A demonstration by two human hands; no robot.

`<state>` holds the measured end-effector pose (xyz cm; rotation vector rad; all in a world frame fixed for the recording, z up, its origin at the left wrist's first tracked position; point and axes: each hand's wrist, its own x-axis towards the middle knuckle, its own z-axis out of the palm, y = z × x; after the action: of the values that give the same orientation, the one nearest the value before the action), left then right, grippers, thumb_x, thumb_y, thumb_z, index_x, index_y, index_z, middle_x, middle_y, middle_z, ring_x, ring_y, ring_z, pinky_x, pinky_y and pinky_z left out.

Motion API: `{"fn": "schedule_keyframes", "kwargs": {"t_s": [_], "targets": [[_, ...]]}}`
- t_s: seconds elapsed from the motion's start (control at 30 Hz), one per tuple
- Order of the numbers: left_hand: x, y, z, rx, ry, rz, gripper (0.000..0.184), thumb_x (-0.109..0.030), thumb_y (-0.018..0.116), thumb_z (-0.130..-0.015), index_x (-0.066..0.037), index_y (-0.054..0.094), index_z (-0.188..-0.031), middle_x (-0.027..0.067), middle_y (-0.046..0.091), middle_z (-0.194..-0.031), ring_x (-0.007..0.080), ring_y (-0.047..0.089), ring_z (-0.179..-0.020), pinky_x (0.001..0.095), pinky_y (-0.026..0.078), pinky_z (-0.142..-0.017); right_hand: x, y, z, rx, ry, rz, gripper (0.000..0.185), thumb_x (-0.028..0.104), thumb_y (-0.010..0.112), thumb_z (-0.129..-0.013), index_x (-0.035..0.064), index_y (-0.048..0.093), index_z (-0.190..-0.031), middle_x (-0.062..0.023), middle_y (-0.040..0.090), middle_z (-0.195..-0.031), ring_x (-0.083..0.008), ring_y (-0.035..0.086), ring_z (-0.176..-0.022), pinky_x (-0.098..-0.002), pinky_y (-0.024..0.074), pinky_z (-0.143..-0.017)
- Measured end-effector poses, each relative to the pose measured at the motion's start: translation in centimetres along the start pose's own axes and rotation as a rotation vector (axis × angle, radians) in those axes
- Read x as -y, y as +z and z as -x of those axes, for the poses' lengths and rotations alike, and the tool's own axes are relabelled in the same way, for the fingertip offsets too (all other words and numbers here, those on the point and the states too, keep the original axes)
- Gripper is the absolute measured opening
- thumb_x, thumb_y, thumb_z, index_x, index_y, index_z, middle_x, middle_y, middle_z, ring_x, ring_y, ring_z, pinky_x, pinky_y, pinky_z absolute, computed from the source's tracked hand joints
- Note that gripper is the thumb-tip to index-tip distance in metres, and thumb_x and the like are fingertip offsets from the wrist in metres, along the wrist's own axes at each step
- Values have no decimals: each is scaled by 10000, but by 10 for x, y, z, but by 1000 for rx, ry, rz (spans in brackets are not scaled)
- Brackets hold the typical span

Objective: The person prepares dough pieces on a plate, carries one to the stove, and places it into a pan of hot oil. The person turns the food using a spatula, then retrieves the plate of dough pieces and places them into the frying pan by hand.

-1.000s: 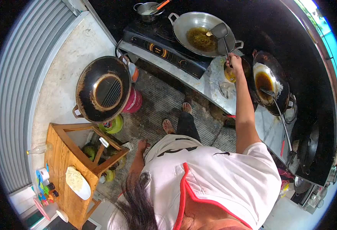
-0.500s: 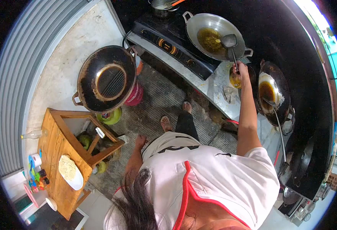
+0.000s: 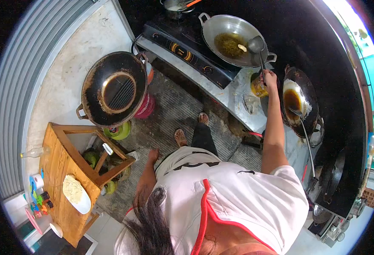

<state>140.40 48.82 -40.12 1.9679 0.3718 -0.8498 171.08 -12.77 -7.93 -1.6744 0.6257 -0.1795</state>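
Observation:
My right hand is closed around the handle of a metal wok spatula, its head raised at the right inside wall of a silver wok. Oil pools in the wok's bottom, with a pale yellow piece of food in it, just left of the spatula head. The wok stands on a black gas stove. My left hand hangs low by my side above the floor, its fingers loose and nothing visible in them.
Right of the stove are a yellow-labelled container and a dark wok holding brown oil and a long-handled ladle. A large black wok with a rack is at left. A wooden table carries a white dish of pale dough-like food.
The spatula head has shifted slightly up and right, away from the pale piece, which now shows more fully in the oil. The whole view has shifted a little. My left hand still hangs down.

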Motion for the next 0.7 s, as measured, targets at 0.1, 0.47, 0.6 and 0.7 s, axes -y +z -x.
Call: {"fn": "schedule_keyframes", "kwargs": {"t_s": [0.1,0.47,0.6,0.7], "targets": [[-19,-1,19,-9,-60,181,363,-295,361,-887,19,535,-829,136,627,-696,242,616,-627,364,484,-543,-1,7,8,-22,26,-46,121,121,476,-852,5,510,-847,-57,509,-627,-120,453,-466,-257,349,-385],[-38,2,39,-102,-145,182,337,-273,398,-847,27,491,-968,142,631,-715,230,621,-637,337,491,-535,11,10,28,191,185,-127,124,127,471,-841,17,503,-795,-67,503,-608,-114,407,-414,-246,326,-372],[-66,-1,54,-184,-97,29,380,-302,426,-841,42,488,-990,147,641,-728,242,622,-639,343,489,-548,14,16,41,262,173,-182,117,141,479,-844,26,485,-823,-61,500,-632,-89,400,-430,-214,316,-355],[-39,6,36,-162,-75,132,381,-299,435,-845,45,495,-995,152,648,-746,243,622,-640,347,489,-556,20,22,53,326,160,-190,118,134,481,-847,25,485,-891,-52,499,-659,-77,402,-450,-203,310,-355]]}}
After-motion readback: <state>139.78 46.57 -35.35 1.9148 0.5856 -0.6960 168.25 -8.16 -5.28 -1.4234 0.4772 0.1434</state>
